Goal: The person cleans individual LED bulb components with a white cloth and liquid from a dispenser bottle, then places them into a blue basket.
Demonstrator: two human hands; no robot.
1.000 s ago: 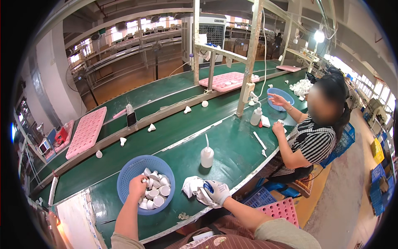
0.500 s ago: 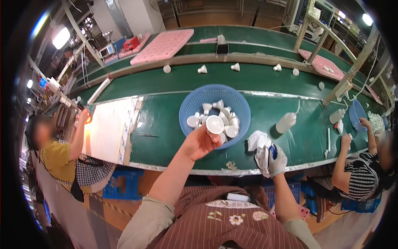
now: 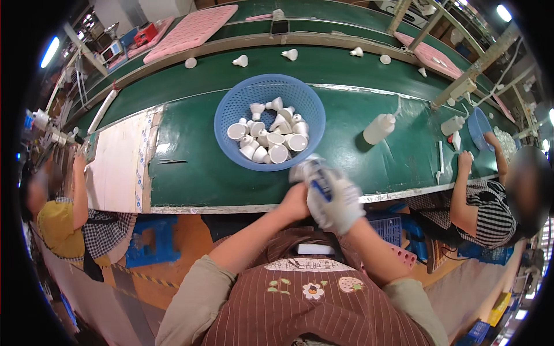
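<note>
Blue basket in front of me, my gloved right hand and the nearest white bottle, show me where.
Blue basket (image 3: 268,86): head view, far inner wall.
Gloved right hand (image 3: 336,203): head view, back of glove.
Nearest white bottle (image 3: 379,130): head view, middle of body.

— Where are lit lamps (image 3: 50,52) being seen?
— One is being noticed at the frame's upper left, one at its upper right.
— And on the floor (image 3: 187,242)?
— At lower left, striped tape (image 3: 151,276) is being seen below a blue stool (image 3: 157,226).
</note>
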